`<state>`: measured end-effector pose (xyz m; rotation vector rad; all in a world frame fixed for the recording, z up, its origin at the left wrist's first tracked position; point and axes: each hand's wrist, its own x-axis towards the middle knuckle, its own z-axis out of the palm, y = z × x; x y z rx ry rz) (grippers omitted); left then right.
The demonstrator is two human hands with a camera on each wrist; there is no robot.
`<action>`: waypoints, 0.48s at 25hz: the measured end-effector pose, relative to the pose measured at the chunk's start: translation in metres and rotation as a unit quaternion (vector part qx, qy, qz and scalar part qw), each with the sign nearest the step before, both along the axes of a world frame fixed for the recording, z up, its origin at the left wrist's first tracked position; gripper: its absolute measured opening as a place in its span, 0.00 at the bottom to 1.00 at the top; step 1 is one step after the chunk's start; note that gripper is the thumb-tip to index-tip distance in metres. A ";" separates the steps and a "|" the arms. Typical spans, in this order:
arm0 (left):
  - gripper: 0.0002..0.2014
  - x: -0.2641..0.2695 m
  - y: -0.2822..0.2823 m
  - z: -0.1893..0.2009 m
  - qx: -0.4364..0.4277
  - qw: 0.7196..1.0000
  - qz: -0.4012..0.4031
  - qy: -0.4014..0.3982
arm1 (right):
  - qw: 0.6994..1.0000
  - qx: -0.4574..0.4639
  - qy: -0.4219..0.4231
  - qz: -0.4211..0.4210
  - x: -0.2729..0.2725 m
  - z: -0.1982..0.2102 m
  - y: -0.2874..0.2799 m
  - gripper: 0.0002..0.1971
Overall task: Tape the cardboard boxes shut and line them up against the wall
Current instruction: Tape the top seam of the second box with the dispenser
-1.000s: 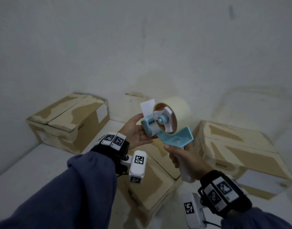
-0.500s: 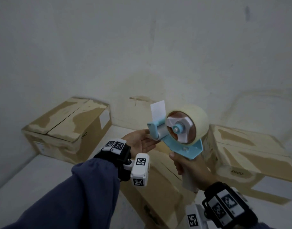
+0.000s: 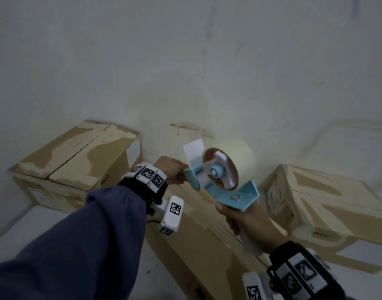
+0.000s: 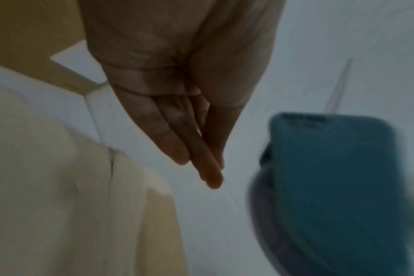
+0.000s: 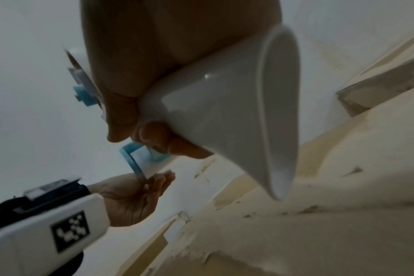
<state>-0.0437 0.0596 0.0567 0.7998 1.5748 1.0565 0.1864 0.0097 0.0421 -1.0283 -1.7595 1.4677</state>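
My right hand [image 3: 245, 220] grips the white handle [image 5: 236, 112] of a light-blue tape dispenser [image 3: 227, 187], held in the air over the middle cardboard box [image 3: 198, 239]. A cream tape roll [image 3: 235, 156] sits on the dispenser, and a short white tape end [image 3: 193, 151] sticks up at its front. My left hand [image 3: 172, 172] is just left of the dispenser's front plate, fingers [image 4: 196, 149] straight and together, holding nothing. Whether they touch the plate is unclear. A second box [image 3: 77, 161] stands at the wall on the left, a third box [image 3: 328, 204] on the right.
The white wall [image 3: 185, 72] rises right behind the boxes. White floor [image 3: 23, 230] shows at the lower left and between the boxes. All three box tops are scuffed, with flaps down and bare seams.
My left hand no longer cups the dispenser's front from below; it now lies beside it with straight fingers. The dispenser has shifted right in the view as my head turned.
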 end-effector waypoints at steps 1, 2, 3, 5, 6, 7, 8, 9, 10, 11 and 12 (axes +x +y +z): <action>0.05 -0.012 0.004 0.002 0.006 1.000 -0.001 0.029 | 1.000 -0.007 -0.001 0.005 0.000 0.000 0.002 0.11; 0.05 -0.024 0.008 0.002 0.013 0.999 -0.001 0.048 | 1.000 -0.023 0.002 0.001 0.000 -0.002 0.004 0.12; 0.03 -0.034 0.012 -0.001 0.016 0.998 0.000 0.061 | 0.999 -0.048 0.014 -0.010 -0.001 -0.005 0.006 0.14; 0.01 -0.048 0.019 -0.012 0.010 0.995 -0.007 0.099 | 0.995 -0.090 0.027 -0.025 -0.003 -0.011 0.010 0.13; 0.02 -0.051 0.023 -0.020 0.004 0.993 -0.014 0.118 | 0.995 -0.096 0.011 -0.025 -0.005 -0.014 0.012 0.12; 0.02 -0.055 0.027 -0.030 -0.005 0.992 -0.019 0.128 | 0.995 -0.100 -0.011 -0.021 -0.009 -0.016 0.015 0.10; 0.04 -0.058 0.031 -0.039 -0.016 0.991 -0.026 0.128 | 0.994 -0.102 -0.028 -0.018 -0.012 -0.019 0.019 0.09; 0.05 -0.061 0.034 -0.045 -0.029 0.991 -0.035 0.122 | 0.994 -0.105 -0.038 -0.020 -0.015 -0.021 0.022 0.09; 0.07 -0.063 0.037 -0.051 -0.044 0.992 -0.044 0.113 | 0.993 -0.109 -0.045 -0.020 -0.017 -0.024 0.025 0.10; 0.09 -0.066 0.038 -0.053 -0.058 0.992 -0.052 0.104 | 0.992 -0.111 -0.053 -0.020 -0.018 -0.025 0.027 0.11; 0.12 -0.068 0.040 -0.056 -0.068 0.991 -0.059 0.098 | 0.992 -0.113 -0.059 -0.021 -0.020 -0.027 0.029 0.12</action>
